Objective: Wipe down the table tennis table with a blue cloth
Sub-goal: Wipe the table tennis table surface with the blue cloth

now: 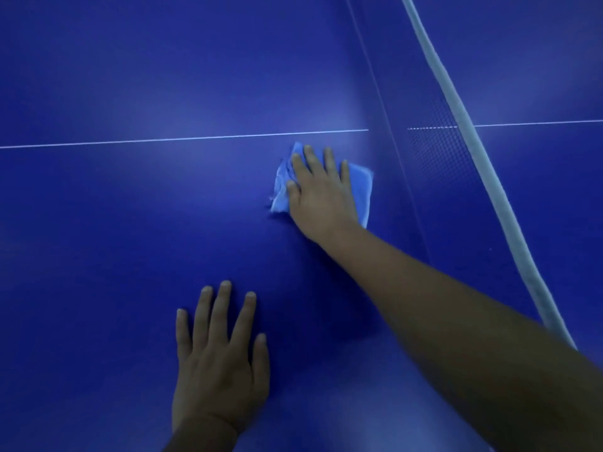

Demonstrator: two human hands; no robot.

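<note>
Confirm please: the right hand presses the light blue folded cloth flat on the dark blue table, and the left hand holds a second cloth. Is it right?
Not quite. The head view shows the left hand holding nothing; it rests flat on the dark blue table. The right hand does press the light blue folded cloth.

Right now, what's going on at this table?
A person is wiping a blue table tennis table. The right hand presses flat on a light blue cloth just this side of the white centre line, close to the net. The left hand rests flat on the surface nearer the person, fingers spread, holding nothing, apparently for support.
</note>
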